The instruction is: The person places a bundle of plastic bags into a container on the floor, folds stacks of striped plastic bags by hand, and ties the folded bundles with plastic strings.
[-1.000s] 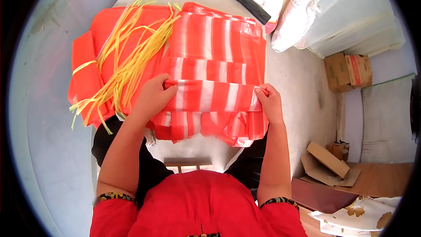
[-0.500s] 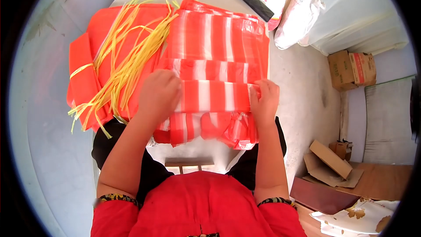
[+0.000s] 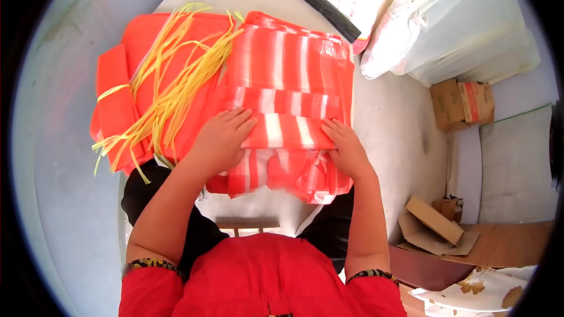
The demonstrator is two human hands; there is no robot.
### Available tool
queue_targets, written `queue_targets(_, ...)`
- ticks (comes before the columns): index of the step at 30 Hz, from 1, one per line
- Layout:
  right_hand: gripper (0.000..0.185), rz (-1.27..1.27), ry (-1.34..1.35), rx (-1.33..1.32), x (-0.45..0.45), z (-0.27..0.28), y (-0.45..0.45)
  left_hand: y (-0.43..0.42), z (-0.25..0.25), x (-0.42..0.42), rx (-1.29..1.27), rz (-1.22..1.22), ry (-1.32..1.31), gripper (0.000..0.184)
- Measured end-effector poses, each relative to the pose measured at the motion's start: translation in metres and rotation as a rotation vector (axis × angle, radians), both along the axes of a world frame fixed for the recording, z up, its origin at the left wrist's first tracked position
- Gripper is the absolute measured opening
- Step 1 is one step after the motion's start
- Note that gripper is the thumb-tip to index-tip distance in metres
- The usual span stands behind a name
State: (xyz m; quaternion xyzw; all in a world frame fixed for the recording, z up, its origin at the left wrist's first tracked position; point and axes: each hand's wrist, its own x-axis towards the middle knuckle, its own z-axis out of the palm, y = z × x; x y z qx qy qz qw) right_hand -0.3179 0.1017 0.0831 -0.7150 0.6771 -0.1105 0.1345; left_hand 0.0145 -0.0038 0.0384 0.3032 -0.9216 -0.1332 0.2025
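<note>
A stack of red-and-white striped plastic sheets [image 3: 286,61] lies in front of me, with a folded band across its near part. My left hand [image 3: 225,140] rests flat on the left end of that band, fingers extended. On the band's right end lies my right hand [image 3: 345,148], its fingers also stretched out. Left of the stack are folded plain red sheets [image 3: 144,38], topped by a bunch of yellow strips [image 3: 182,91]. One narrow red bundle [image 3: 113,70] is tied with a yellow strip.
A black roll [image 3: 328,13] lies at the table's far right, beside a white plastic bag [image 3: 392,38]. Cardboard boxes [image 3: 451,104] stand at the right. An opened carton [image 3: 435,223] sits on a brown surface [image 3: 511,243] at the lower right.
Both hands have let go of the band's edge, which they pinched earlier. They now lie spread on the folded band, and its fold is flatter.
</note>
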Motion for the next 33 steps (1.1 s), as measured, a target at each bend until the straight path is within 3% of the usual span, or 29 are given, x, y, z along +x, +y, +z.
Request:
queue_targets(1, 0.056, 0.008, 0.005, -0.007, -0.001, 0.003, 0.000, -0.001, 0.002, 0.002, -0.006, 0.000, 0.007, 0.061)
queue_targets(4, 0.050, -0.088, -0.107, 0.090, -0.014, 0.015, 0.003, -0.009, 0.030, 0.013, 0.364, 0.024, -0.075, 0.056)
queue_targets(7, 0.040, -0.344, -0.404, 0.303, -0.036, 0.021, -0.004, -0.010, 0.049, 0.019, 0.669, 0.185, 0.097, 0.047)
queue_targets(10, 0.038, -0.328, -0.180, -0.210, -0.025, 0.022, -0.026, -0.015, 0.028, 0.008, 0.416, 0.369, 0.447, 0.050)
queue_targets(11, 0.041, -0.198, 0.087, -0.486, -0.029, 0.009, -0.036, -0.018, 0.025, 0.003, 0.286, 0.354, 0.441, 0.052)
queue_targets(13, 0.049, -0.092, 0.019, -0.443, -0.013, -0.004, -0.050, -0.024, 0.022, -0.007, 0.023, 0.327, 0.421, 0.055)
queue_targets(17, 0.066, 0.254, 0.062, -0.241, 0.056, -0.003, -0.061, -0.018, 0.017, -0.034, -0.057, 0.071, 0.196, 0.065)
queue_targets(20, 0.078, 0.243, 0.019, -0.137, 0.071, -0.021, -0.064, -0.012, -0.001, -0.049, -0.035, 0.029, 0.085, 0.068)
queue_targets(26, 0.059, 0.201, -0.002, -0.120, 0.043, -0.025, -0.061, -0.018, -0.013, -0.049, -0.164, 0.028, -0.055, 0.054)
queue_targets(29, 0.047, 0.212, 0.061, -0.280, 0.003, -0.042, -0.056, -0.020, -0.014, -0.040, -0.174, 0.066, -0.051, 0.048)
queue_targets(33, 0.042, 0.005, 0.135, -0.230, -0.016, -0.029, -0.040, -0.022, -0.009, -0.026, -0.168, 0.158, -0.048, 0.043)
